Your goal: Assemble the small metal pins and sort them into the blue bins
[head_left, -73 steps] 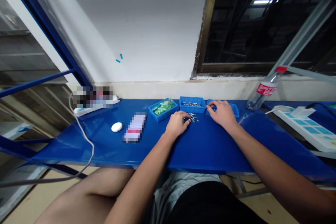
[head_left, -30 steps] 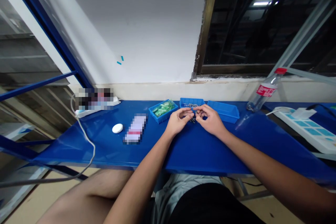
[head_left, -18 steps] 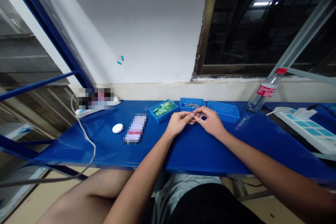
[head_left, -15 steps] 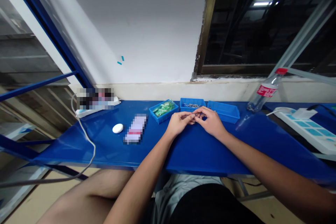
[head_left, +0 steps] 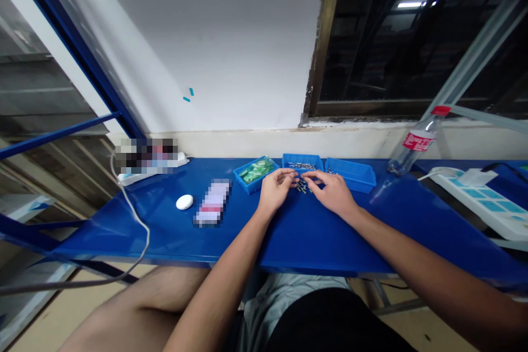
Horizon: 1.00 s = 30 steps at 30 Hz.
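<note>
My left hand (head_left: pixel 276 190) and my right hand (head_left: pixel 333 191) are held over the table a short gap apart. The fingers of my left hand curl in against the thumb. On my right hand, the thumb and forefinger come together in a pinch. Whatever either hand holds is too small to make out. Between and below the fingertips lies a small pile of metal pin-like pieces (head_left: pixel 302 187). Just behind the hands, a blue bin (head_left: pixel 287 157) contains more such metal pieces. To its left stands a blue bin of green packets (head_left: pixel 256 171).
A third blue bin (head_left: pixel 358 181) stands behind my right hand. A bottle (head_left: pixel 416 140) leans near the wall, beside a power strip (head_left: pixel 489 203). On the left lie a white round case (head_left: pixel 184 202), a blurred phone-like object (head_left: pixel 212 202) and a cable (head_left: pixel 140 220).
My hands were together with fingertips touching; now they have drawn apart, left hand leftward. The pile of metal pieces between them has come into view.
</note>
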Tool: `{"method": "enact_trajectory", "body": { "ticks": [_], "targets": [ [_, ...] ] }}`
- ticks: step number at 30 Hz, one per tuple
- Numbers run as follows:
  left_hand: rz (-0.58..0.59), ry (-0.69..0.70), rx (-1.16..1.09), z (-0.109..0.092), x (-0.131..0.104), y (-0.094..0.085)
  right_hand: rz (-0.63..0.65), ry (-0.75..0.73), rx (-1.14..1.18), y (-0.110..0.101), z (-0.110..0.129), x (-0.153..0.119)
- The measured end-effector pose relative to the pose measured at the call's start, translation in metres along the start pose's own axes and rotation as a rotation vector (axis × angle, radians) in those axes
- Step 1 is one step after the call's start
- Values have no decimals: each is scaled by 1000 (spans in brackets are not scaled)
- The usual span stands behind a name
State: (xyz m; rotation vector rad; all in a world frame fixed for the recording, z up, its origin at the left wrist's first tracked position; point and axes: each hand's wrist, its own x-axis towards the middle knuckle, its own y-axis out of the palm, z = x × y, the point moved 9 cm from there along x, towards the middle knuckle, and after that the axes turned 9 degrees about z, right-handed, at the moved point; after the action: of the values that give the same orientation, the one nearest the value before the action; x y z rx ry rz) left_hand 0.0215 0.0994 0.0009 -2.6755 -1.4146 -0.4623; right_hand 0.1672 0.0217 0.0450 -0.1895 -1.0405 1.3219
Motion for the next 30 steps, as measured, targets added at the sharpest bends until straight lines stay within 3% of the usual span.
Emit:
{"method": "enact_trajectory", "body": {
  "ticks": [7, 16, 21, 25, 30],
  "targets": [
    [-7, 124, 344, -15, -2, -2, -47, 95, 133, 0, -12, 0],
    [111, 105, 286, -7, 1, 10, 0, 101, 302, 12, -22, 0],
    [91, 68, 214, -4, 1, 8, -5, 81, 301, 13, -22, 0],
    [86, 27, 155, -4, -1, 9, 25, -28, 159, 10, -7, 1],
    [26, 84, 327, -18, -5, 7, 24, -26, 89, 9, -3, 1]
  ]
}}
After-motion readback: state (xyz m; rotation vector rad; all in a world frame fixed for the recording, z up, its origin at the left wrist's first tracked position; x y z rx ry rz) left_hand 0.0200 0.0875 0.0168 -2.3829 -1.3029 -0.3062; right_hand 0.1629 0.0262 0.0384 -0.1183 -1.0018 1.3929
